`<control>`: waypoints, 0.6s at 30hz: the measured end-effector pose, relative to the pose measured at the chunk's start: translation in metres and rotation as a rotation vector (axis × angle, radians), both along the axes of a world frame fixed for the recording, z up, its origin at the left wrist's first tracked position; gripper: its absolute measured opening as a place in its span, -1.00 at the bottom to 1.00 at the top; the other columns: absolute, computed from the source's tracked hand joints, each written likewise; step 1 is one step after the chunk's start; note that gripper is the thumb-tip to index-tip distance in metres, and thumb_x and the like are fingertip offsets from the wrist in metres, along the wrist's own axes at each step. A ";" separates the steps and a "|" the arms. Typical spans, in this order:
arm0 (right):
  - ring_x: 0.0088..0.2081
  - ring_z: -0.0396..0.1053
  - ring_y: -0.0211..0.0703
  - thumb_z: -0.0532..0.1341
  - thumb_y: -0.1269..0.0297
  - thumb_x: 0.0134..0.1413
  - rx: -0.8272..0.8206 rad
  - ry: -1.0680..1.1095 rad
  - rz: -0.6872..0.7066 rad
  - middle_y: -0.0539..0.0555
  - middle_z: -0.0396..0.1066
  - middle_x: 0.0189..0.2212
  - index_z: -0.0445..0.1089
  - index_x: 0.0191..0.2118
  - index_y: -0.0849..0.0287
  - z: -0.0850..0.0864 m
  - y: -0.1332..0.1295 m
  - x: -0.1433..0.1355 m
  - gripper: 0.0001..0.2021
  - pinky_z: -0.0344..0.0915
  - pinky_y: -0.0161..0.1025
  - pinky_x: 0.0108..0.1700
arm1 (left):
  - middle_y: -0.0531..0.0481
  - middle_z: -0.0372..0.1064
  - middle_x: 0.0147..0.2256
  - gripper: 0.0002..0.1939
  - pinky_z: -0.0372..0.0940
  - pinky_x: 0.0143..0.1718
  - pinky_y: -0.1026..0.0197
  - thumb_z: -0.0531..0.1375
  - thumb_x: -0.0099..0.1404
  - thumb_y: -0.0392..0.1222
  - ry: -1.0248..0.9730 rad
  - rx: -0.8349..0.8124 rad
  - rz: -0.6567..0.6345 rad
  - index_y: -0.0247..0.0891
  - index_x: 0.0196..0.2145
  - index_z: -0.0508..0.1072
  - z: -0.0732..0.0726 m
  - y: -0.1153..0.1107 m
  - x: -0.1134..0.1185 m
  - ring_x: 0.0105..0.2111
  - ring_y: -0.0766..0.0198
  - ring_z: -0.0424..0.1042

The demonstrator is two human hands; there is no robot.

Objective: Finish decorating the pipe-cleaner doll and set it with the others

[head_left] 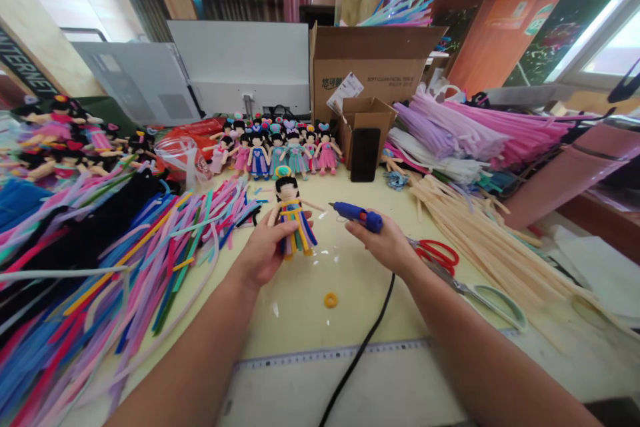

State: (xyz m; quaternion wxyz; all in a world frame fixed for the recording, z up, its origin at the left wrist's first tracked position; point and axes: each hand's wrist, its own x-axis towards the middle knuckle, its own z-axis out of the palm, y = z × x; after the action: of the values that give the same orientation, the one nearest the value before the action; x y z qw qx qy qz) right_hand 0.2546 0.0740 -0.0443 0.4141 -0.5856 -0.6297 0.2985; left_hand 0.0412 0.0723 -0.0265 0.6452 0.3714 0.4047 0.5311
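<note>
A pipe-cleaner doll (295, 220) with black hair and a striped skirt of blue, yellow and green stands upright in my left hand (265, 247), whose fingers are closed around its side. My right hand (387, 243) grips a blue glue gun (357, 213), its nozzle pointing left toward the doll's outstretched arm, with a gap between. From the glue gun a black cord (363, 350) runs down to the front edge. A small yellow ring (331, 300) lies on the table below, between my hands.
Colourful pipe cleaners (150, 247) are heaped at left, beige ones (470, 233) at right. Finished dolls (277, 150) line the back beside a phone (365, 155) and small box (375, 112). Red-handled scissors (440, 253) and green-handled scissors (495, 303) lie by my right forearm. A ruler strip (330, 353) crosses the front.
</note>
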 end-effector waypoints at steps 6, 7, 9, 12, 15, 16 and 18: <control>-0.40 0.34 -0.18 0.25 0.08 -0.01 -0.112 -0.176 0.078 0.04 0.42 -0.40 0.41 -0.12 0.16 -0.003 0.009 0.017 -0.65 0.25 -0.25 -0.37 | -0.11 0.53 -0.22 -0.60 0.46 -0.23 0.08 0.23 0.06 -0.41 -0.029 0.015 0.017 -0.28 -0.10 0.39 0.001 0.004 -0.003 -0.24 0.12 0.53; -0.37 0.35 -0.18 0.28 0.08 -0.04 -0.086 -0.181 0.073 0.08 0.44 -0.33 0.38 -0.06 0.17 0.003 0.006 0.023 -0.57 0.27 -0.25 -0.36 | -0.11 0.53 -0.22 -0.59 0.47 -0.24 0.08 0.23 0.05 -0.42 -0.033 0.018 0.016 -0.28 -0.09 0.39 0.002 0.004 -0.003 -0.24 0.12 0.53; -0.34 0.37 -0.16 0.33 0.08 -0.12 0.026 -0.224 -0.015 0.13 0.44 -0.23 0.34 0.00 0.18 0.022 -0.004 0.033 -0.46 0.28 -0.24 -0.33 | -0.11 0.53 -0.21 -0.58 0.47 -0.27 0.12 0.23 0.05 -0.43 -0.037 0.023 0.013 -0.28 -0.08 0.38 0.002 0.004 -0.003 -0.23 0.12 0.53; -0.44 0.31 -0.21 0.26 0.14 0.00 0.178 -0.338 -0.075 0.05 0.42 -0.44 0.43 -0.25 0.19 0.051 -0.025 0.032 -0.76 0.22 -0.27 -0.38 | -0.11 0.53 -0.20 -0.57 0.47 -0.31 0.18 0.23 0.04 -0.43 -0.041 0.034 0.011 -0.27 -0.09 0.39 0.002 0.004 -0.003 -0.23 0.13 0.53; -0.44 0.31 -0.27 0.18 0.39 0.03 0.063 -0.453 0.261 0.00 0.42 -0.50 0.44 -0.39 0.19 0.062 -0.043 0.007 -0.91 0.19 -0.32 -0.37 | -0.10 0.53 -0.21 -0.59 0.46 -0.34 0.19 0.24 0.03 -0.42 -0.039 0.052 0.008 -0.26 -0.12 0.39 0.001 0.004 -0.003 -0.25 0.14 0.53; -0.42 0.33 -0.27 0.18 0.46 0.00 -0.014 -0.529 0.396 0.00 0.44 -0.48 0.45 -0.40 0.19 0.060 -0.047 -0.004 -0.89 0.18 -0.33 -0.34 | -0.09 0.53 -0.22 -0.60 0.46 -0.35 0.19 0.25 0.02 -0.42 -0.037 0.054 0.009 -0.27 -0.13 0.39 0.000 0.005 -0.003 -0.26 0.13 0.54; -0.38 0.34 -0.26 0.16 0.53 -0.03 -0.113 -0.673 0.563 0.02 0.47 -0.44 0.47 -0.41 0.20 0.052 -0.048 -0.025 -0.84 0.16 -0.33 -0.32 | -0.09 0.53 -0.24 -0.62 0.46 -0.37 0.19 0.25 0.01 -0.42 -0.032 0.048 0.009 -0.27 -0.16 0.38 -0.001 0.005 -0.003 -0.27 0.13 0.54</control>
State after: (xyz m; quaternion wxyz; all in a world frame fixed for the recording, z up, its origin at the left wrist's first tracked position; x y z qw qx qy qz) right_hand 0.2297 0.0258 0.0082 0.0558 -0.4777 -0.8471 0.2263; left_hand 0.0386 0.0771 -0.0274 0.6399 0.3765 0.3832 0.5495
